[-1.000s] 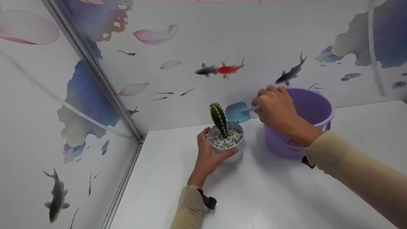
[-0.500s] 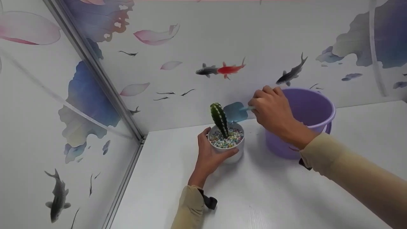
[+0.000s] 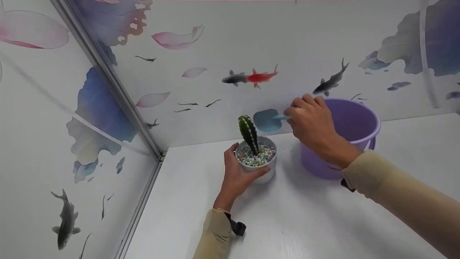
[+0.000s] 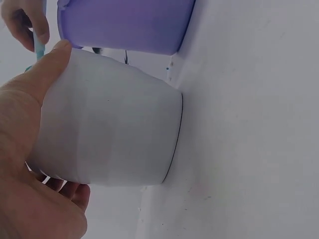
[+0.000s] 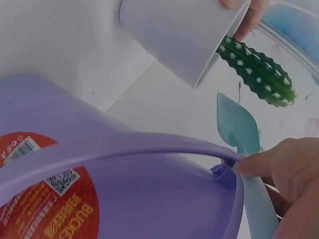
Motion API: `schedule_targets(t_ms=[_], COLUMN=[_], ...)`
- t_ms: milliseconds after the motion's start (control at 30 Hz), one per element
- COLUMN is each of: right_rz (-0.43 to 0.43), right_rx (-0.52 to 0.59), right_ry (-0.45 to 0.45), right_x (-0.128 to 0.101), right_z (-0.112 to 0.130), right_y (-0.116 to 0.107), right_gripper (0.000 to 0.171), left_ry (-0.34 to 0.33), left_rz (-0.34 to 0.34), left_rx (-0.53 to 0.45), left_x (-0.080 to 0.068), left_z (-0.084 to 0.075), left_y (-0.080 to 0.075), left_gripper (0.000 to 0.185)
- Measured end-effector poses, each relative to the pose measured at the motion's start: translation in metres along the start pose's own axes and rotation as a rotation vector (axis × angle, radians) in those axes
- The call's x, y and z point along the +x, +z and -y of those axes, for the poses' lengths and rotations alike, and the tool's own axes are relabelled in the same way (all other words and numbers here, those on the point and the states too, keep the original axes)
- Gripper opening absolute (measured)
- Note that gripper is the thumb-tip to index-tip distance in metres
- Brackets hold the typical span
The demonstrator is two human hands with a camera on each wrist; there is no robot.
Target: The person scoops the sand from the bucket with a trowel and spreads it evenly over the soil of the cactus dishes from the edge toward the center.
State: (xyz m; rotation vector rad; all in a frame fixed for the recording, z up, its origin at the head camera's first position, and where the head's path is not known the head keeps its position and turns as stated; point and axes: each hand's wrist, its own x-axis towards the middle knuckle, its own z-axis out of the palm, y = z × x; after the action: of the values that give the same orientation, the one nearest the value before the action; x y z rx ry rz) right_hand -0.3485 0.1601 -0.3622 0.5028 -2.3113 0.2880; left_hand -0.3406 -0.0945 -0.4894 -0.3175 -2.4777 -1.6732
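Note:
A white pot [image 3: 265, 175] stands on the table with a green cactus [image 3: 248, 133] upright in it, leaning slightly left. Multicoloured pebbles [image 3: 251, 158] surround the cactus base. My left hand [image 3: 238, 176] grips the pot from the left and front, thumb and fingers curved around its wall, as the left wrist view also shows. My right hand [image 3: 312, 124] holds a light blue toy shovel [image 3: 267, 120] by its handle. The shovel's blade hovers behind the pot's rim, just right of the cactus and apart from it. In the right wrist view the blade [image 5: 238, 122] carries no visible pebbles.
A purple bucket [image 3: 320, 162] with a red label [image 5: 55, 194] stands right of the pot, partly behind my right hand. Some tiny specks [image 4: 207, 197] lie on the white table [image 3: 273, 219]. A fish-patterned wall [image 3: 201, 126] rises behind, another panel at left.
The shovel has lifted a little from the pot's rim and its blade has levelled; the pebbles at its edge are gone. My left hand stays on the pot.

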Motion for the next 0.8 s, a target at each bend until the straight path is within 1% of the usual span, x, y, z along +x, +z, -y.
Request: schedule_targets(t_ms=[133, 267, 367, 467, 533, 633, 733, 800], right_rz=[0.014, 0.06, 0.091, 0.092, 0.091, 0.104, 0.136, 0.16], right_rx=[0.054, 0.092, 0.118, 0.117, 0.107, 0.093, 0.083, 0.068], right_ry=[0.042, 0.1, 0.158, 0.206, 0.238, 0.285, 0.325, 0.341], right_x=[-0.001, -0.004, -0.007, -0.011, -0.015, -0.022, -0.031, -0.038], right_z=[-0.007, -0.016, -0.026, -0.04, -0.051, -0.067, -0.081, -0.088], right_y=[-0.009, -0.02, -0.031, -0.043, -0.05, -0.059, -0.066, -0.068], right_gripper=[0.015, 0.018, 0.021, 0.023, 0.025, 0.028, 0.029, 0.029], left_ry=[0.017, 0.021, 0.024, 0.026, 0.02, 0.007, 0.001, -0.001], left_rz=[-0.031, -0.049, -0.051, -0.06, -0.08, -0.127, -0.18, -0.2], left_rx=[0.019, 0.006, -0.009, -0.005, 0.017, 0.066, 0.107, 0.117], left_x=[-0.001, -0.002, -0.003, -0.004, -0.004, -0.005, -0.007, -0.008], left_z=[0.0, -0.003, -0.005, -0.006, -0.008, -0.009, -0.01, -0.011], left_y=[0.004, 0.007, 0.008, 0.011, 0.014, 0.021, 0.026, 0.028], left_gripper=[0.127, 0.127, 0.127, 0.126, 0.126, 0.129, 0.131, 0.131])
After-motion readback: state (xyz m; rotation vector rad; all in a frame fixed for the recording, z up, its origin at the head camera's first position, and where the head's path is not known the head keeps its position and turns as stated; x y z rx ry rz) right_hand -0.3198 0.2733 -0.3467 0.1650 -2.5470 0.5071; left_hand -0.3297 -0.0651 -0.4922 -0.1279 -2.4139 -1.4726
